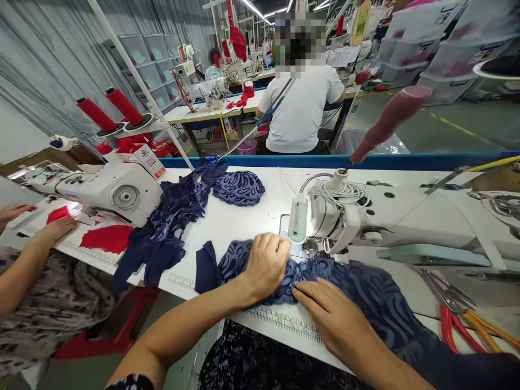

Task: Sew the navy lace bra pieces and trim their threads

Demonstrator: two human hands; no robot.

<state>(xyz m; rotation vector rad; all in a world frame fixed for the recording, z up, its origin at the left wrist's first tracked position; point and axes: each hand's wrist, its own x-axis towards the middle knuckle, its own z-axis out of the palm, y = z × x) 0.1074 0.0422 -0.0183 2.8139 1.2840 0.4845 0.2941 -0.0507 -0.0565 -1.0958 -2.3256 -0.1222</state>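
Observation:
Navy lace fabric (361, 281) with a swirling pattern lies across the sewing machine bed and runs off to the right. My left hand (264, 266) is closed just left of the needle area, above the lace. Its fingers are curled together, and what they hold, if anything, is hidden; a small dark spot shows between them. My right hand (331, 317) lies on the lace in front of the presser foot (309, 249), with fingers stretched out. The white sewing machine (331, 216) stands over the cloth, its light on. A plain navy piece (206, 268) sits at the fabric's left end.
Scissors with red handles (449, 327) and an orange-handled tool (483, 327) lie at right. A navy lace cup (239, 188) and a heap of navy pieces (179, 208) lie left. A co-worker's hand (57, 228) works red fabric (106, 239) at another machine (117, 192).

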